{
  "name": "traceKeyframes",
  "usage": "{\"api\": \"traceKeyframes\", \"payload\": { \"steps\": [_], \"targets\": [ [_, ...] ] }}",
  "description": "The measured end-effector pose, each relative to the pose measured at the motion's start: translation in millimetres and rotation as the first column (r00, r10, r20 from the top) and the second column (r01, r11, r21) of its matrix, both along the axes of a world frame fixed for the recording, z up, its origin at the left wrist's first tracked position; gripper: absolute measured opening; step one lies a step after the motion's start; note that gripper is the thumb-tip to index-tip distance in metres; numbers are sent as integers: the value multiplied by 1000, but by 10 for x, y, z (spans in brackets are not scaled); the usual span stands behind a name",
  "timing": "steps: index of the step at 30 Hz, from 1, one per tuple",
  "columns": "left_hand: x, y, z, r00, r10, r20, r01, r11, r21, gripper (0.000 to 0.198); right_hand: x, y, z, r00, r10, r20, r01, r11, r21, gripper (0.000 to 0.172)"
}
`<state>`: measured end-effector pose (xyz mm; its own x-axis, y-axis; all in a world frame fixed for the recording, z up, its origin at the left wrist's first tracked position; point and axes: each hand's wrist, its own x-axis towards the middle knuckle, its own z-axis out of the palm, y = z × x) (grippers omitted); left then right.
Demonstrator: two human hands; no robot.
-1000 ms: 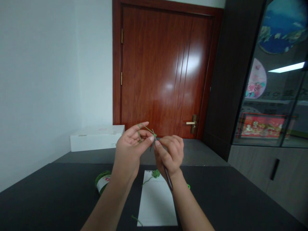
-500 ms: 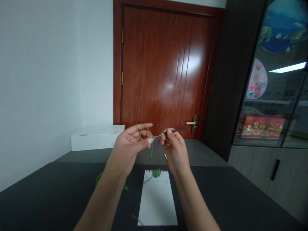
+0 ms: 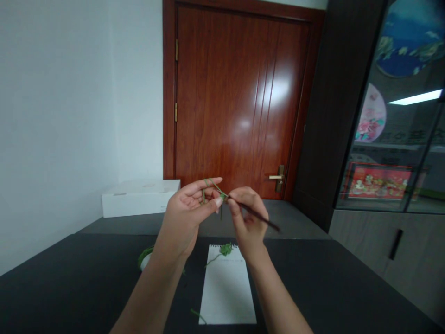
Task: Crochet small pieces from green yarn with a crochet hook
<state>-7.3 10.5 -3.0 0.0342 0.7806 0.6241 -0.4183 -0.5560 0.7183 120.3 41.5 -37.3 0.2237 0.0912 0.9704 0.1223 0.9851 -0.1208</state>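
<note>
My left hand (image 3: 193,202) pinches a small piece of green crochet work (image 3: 222,196) between thumb and fingers. Green yarn (image 3: 204,192) loops around its raised index finger and runs to the piece, and a short tail hangs below. My right hand (image 3: 251,211) grips a dark-handled crochet hook (image 3: 262,218), whose handle slants down to the right. The hook's tip meets the green work beside my left thumb; the exact stitch is too small to make out. Both hands are held above the table, close together.
Below my hands a white spiral notepad (image 3: 227,292) lies on the black table (image 3: 299,287), with a small green crocheted piece (image 3: 225,249) at its top. Partly behind my left forearm is a ball of green yarn (image 3: 144,255). A white box (image 3: 139,199) stands at the back left.
My right hand has turned, so the hook's handle swings from pointing up-right to pointing down-right. Its fingertips have come nearer to my left hand, which has barely moved.
</note>
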Motion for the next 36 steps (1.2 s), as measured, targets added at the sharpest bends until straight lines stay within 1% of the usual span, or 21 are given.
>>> {"api": "traceKeyframes", "payload": {
  "steps": [1, 2, 3, 4, 5, 7, 9, 11, 14, 18, 21, 23, 24, 25, 26, 27, 30, 31, 33, 36],
  "targets": [
    [4, -5, 0, 999, -48, 19, 48, 999, -23, 42, 31, 0, -17, 983, -167, 81, 158, 982, 105, 13],
    [7, -6, -2, 993, -116, 37, 118, 992, -55, 43, 56, 2, -33, 961, -268, 73, 254, 954, 157, 16],
    [8, -4, -6, 980, -194, 52, 198, 976, -94, 44, 74, 8, -47, 951, -304, 56, 287, 936, 205, 18],
    [7, 2, -11, 961, -271, 65, 277, 952, -133, 44, 82, 16, -57, 953, -300, 41, 282, 930, 235, 19],
    [4, 10, -17, 939, -336, 74, 344, 924, -166, 43, 80, 26, -62, 966, -258, 20, 246, 938, 242, 20],
    [-7, 31, -27, 903, -420, 88, 430, 881, -200, 41, 51, 44, -55, 993, -117, -11, 117, 969, 216, 15],
    [-22, 49, -26, 881, -462, 96, 472, 860, -195, 40, 1, 45, -30, 996, 56, -67, -46, 988, 145, 6],
    [-37, 60, -16, 870, -485, 90, 494, 851, -178, 40, -47, 23, 2, 964, 224, -142, -215, 974, 77, 3],
    [-56, 70, 1, 868, -492, 63, 496, 853, -166, 40, -78, -29, 41, 880, 414, -234, -424, 906, 8, 5],
    [-74, 90, -4, 858, -513, 23, 511, 849, -135, 36, -43, -79, 73, 781, 557, -283, -599, 797, -83, 14],
    [-81, 94, -9, 855, -518, 9, 515, 848, -126, 32, -14, -87, 88, 705, 646, -292, -702, 695, -155, 17],
    [-80, 83, -4, 877, -480, -11, 476, 873, -103, 30, -17, -83, 95, 672, 682, -290, -740, 638, -214, 18],
    [-78, 75, 1, 896, -444, -31, 440, 894, -88, 29, -25, -78, 96, 665, 690, -287, -747, 620, -239, 18],
    [-76, 66, 5, 915, -399, -53, 395, 916, -71, 29, -36, -73, 96, 668, 688, -283, -744, 617, -256, 18],
    [-73, 57, 9, 934, -351, -73, 348, 936, -56, 29, -47, -66, 96, 685, 674, -276, -728, 633, -263, 19],
    [-69, 48, 13, 948, -304, -89, 302, 953, -42, 29, -56, -59, 94, 716, 645, -267, -698, 668, -259, 19],
    [-61, 28, 22, 975, -198, -99, 197, 980, -14, 31, -61, -35, 83, 839, 500, -212, -540, 814, -214, 19],
    [-58, 22, 24, 980, -174, -101, 173, 985, -14, 32, -54, -29, 78, 870, 455, -189, -487, 850, -198, 17],
    [-52, 14, 26, 984, -137, -111, 136, 991, -22, 34, -35, -20, 66, 906, 395, -154, -418, 892, -173, 13],
    [-46, 10, 21, 989, -78, -125, 76, 997, -21, 31, -18, -15, 48, 907, 382, -177, -409, 900, -152, 11]
  ]
}}
